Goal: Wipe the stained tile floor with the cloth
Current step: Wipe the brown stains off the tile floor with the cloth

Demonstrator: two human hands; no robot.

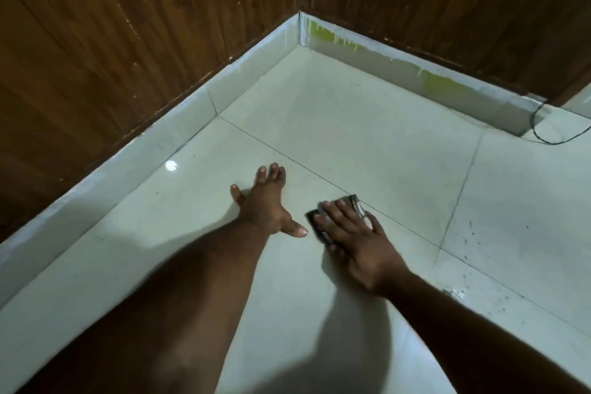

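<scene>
1. Your right hand (353, 235) lies flat on the cloth (339, 217), fingers straight and spread over it, pressing it down on the tile floor (367, 144). Nothing is curled round the cloth; the palm and fingers simply bear on it.

2. The cloth is a small dark folded piece. It shows beyond your fingertips and along the thumb side of the hand. It sits right on a thin dark grout line (256, 137) that runs diagonally across the floor.

3. Your left hand (265, 201) rests on the tile just beside the cloth and apart from it. The fingers are straight and splayed, the thumb points out toward the right hand, and the hand holds nothing.

4. Both forearms reach in from the bottom edge and throw soft shadows on the glossy tile under them.

5. Dark specks (470, 245) dot the tile to the right of your right hand, and more lie near the right forearm.

6. A pale tiled skirting (179, 134) runs along the foot of the brown wood-panelled walls (128, 41), which meet in a corner ahead of you. The skirting on the right wall carries yellow-green paint drips (329, 35).

7. A thin black cable (543, 134) loops on the floor at the far right, by the end of the skirting.

8. A small bright reflection (170, 166) glints on the tile to the left of your left hand.
</scene>
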